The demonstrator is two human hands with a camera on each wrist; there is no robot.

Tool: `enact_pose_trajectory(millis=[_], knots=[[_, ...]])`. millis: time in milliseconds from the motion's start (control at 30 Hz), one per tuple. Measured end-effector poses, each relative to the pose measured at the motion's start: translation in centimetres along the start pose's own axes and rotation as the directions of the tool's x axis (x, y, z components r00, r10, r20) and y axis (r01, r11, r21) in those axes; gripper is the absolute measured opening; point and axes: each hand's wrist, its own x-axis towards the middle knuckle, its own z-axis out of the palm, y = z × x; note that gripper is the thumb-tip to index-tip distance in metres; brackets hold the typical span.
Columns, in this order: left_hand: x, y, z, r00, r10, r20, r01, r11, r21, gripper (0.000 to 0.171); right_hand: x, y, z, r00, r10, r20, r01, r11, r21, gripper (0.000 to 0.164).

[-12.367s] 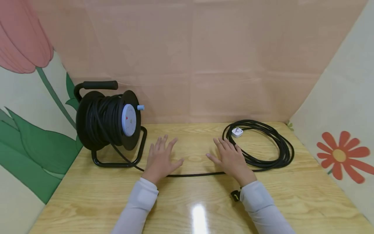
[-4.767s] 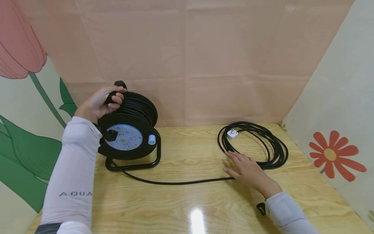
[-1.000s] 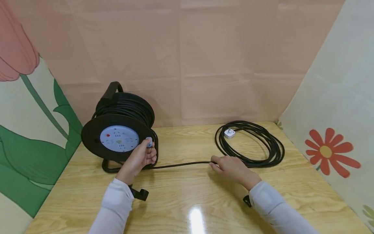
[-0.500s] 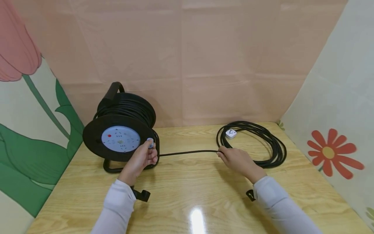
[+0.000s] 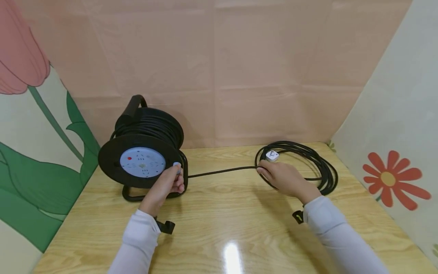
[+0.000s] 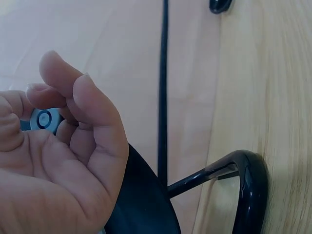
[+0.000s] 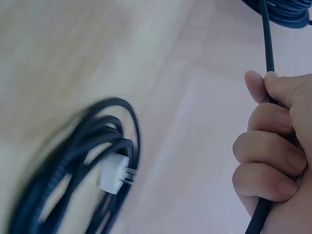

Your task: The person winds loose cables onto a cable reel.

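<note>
Our left hand (image 5: 161, 190), at about eight o'clock from the middle of the head view, pinched the blue knob (image 5: 177, 164) near the rim of the cable reel (image 5: 142, 141), while our right hand (image 5: 287, 180), at four o'clock, gripped the black cable (image 5: 222, 172). We had the reel at nine o'clock on the wood-grain tabletop (image 5: 219, 213), standing on its tubular frame (image 5: 133, 198), the carrying handle (image 5: 130, 110) up at its eleven o'clock. The loose coil (image 5: 328, 173) lay at four o'clock, with the white plug (image 5: 272, 155) at the coil's ten o'clock, just beyond our right hand. That hand hid the near part of the coil, and our left one covered a bit of the rim and frame. Pink sheeting (image 5: 215, 68) rose at twelve o'clock; a painted tulip (image 5: 22, 45) showed at ten and a red flower (image 5: 388, 179) just past three

We counted one reel, one knob, one plug, one coil and one socket panel (image 5: 142, 162) bearing one red spot (image 5: 129, 158); the coil's loops overlapped too much for us to number

Our left thumb lay over the knob, fingers curled in below. Our right fingers wrapped round the cable, which ran nearly straight from the reel. Both forearms came in low, from about seven and four o'clock
</note>
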Motion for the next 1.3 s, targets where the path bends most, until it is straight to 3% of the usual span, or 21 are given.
enact_pose_trajectory(millis=[167,533,833,967,1300], knots=[[0.1,-0.1,0.1,1.000,-0.012,-0.007,0.012,1.000,0.017,0.041,0.0,0.4,-0.9,1.000,-0.010,0.002,0.010,1.000,-0.007,0.010],[-0.2,-0.5,0.1,1.000,-0.022,0.013,0.022,1.000,0.000,0.040,-0.7,1.0,-0.9,0.999,0.022,0.033,-0.022,1.000,-0.002,0.016],[-0.2,-2.0,-0.1,0.996,-0.083,-0.019,0.084,0.995,0.060,0.042,-0.4,2.6,-1.5,0.998,0.064,-0.006,-0.064,0.992,-0.106,0.037],[-0.1,-2.2,-0.1,0.995,-0.089,-0.034,0.092,0.993,0.074,0.042,-0.1,2.4,-1.7,0.999,0.023,-0.037,-0.027,0.994,-0.106,0.026],[-0.4,-2.6,-0.6,0.994,-0.103,-0.019,0.104,0.992,0.067,0.040,-0.4,2.2,-1.8,0.999,0.022,-0.027,-0.025,0.993,-0.119,0.027]])
